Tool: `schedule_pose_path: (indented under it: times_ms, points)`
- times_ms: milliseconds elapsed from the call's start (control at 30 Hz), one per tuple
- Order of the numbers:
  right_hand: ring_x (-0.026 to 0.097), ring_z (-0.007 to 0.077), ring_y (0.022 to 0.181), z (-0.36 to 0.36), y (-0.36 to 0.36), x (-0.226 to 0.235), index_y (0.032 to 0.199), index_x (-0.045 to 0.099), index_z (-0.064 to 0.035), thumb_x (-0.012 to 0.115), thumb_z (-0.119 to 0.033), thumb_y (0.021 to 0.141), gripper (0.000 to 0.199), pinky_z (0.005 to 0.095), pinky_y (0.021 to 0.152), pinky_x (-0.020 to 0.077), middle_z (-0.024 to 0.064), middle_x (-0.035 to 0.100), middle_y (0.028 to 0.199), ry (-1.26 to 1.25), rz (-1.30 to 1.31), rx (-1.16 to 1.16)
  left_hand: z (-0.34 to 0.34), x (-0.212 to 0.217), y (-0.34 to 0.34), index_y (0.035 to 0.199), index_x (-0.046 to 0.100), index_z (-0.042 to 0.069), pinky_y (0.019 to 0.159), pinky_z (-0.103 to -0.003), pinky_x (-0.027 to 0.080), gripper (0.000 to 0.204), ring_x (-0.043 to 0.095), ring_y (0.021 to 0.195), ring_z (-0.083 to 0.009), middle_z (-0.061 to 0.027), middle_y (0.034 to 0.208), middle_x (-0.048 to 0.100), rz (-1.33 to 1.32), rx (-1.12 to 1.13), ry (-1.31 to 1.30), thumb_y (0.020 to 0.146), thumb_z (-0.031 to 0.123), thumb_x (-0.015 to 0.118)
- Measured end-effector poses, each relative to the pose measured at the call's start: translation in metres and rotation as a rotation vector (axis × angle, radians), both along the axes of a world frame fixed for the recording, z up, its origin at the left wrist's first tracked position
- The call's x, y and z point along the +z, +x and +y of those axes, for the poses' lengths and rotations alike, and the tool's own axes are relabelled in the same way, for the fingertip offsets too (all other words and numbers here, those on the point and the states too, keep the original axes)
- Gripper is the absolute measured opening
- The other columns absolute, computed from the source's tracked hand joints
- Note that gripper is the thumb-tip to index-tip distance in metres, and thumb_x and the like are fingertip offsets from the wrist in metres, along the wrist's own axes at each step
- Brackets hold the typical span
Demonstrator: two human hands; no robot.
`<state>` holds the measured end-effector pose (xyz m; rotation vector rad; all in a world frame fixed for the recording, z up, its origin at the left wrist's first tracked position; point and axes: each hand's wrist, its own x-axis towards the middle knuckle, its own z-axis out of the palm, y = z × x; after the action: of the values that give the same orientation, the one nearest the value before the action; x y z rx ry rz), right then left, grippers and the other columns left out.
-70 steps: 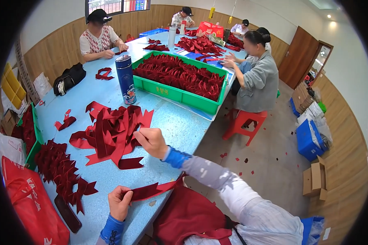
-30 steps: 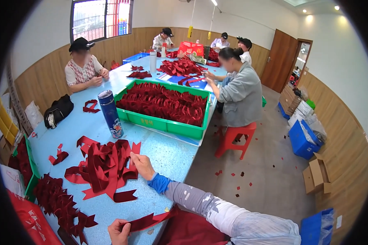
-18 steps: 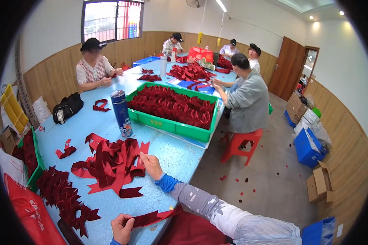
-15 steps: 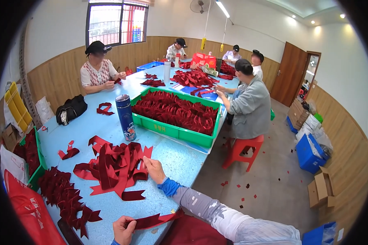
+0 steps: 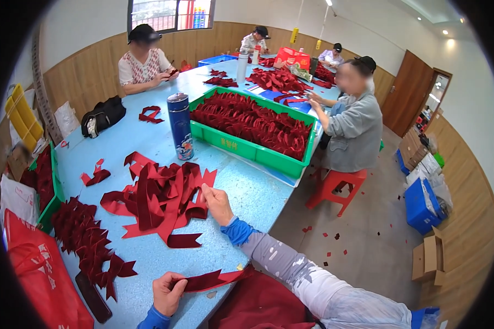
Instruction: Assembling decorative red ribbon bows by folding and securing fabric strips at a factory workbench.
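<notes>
Between the thumb and fingers of my left hand (image 5: 168,293) is one end of a dark red velvet ribbon (image 5: 211,280) with notched ends. The strip stretches to the right over the table's near edge. Farther up, my right hand (image 5: 218,204) pinches a ribbon at the right side of a loose pile of red ribbons (image 5: 162,200); its fingertips are partly hidden. Left of the pile lies a small separate ribbon piece (image 5: 95,174). A heap of folded ribbon bows (image 5: 88,238) runs along the table's left side, with a dark phone-like slab (image 5: 93,299) below it.
A blue flask (image 5: 180,127) stands beside a green crate (image 5: 241,146) full of bows. Another green crate (image 5: 54,189) and a red bag (image 5: 44,274) border the left. A black pouch (image 5: 104,116) lies farther back. A co-worker (image 5: 351,123) sits at right; others work around the table.
The view has tipped downward, so the table's things sit differently in it. Both hands keep their holds on ribbons. The co-worker at right has turned their head.
</notes>
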<state>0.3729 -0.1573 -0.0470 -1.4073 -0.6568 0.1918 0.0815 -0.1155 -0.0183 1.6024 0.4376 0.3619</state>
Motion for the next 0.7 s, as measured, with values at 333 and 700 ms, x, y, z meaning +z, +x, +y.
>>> schedule_pose_path:
  times_ms: [333,700]
  points:
    - [0.036,0.0036,0.047,-0.007,-0.001,0.0,0.061,0.054,-0.0059,0.046,-0.039,0.097,0.05,0.022,0.044,0.0264,-0.0051,0.041,0.051,0.0,0.063,0.008,0.0,-0.005,-0.002,0.085,0.06,-0.001,0.049,-0.02,0.04,0.004,0.051,0.055,-0.0051,-0.0019,0.068,0.06,0.019,-0.029,-0.014,0.085,0.003,0.061]
    - [0.042,0.0063,0.054,-0.011,-0.004,0.003,0.062,0.057,-0.0009,0.046,-0.037,0.097,0.051,0.0257,0.051,0.0342,-0.001,0.046,0.054,0.023,0.139,0.053,0.001,-0.003,0.0,0.085,0.06,-0.001,0.049,-0.02,0.041,0.005,0.052,0.055,-0.0052,-0.0019,0.069,0.06,0.021,-0.034,-0.032,0.086,0.004,0.061]
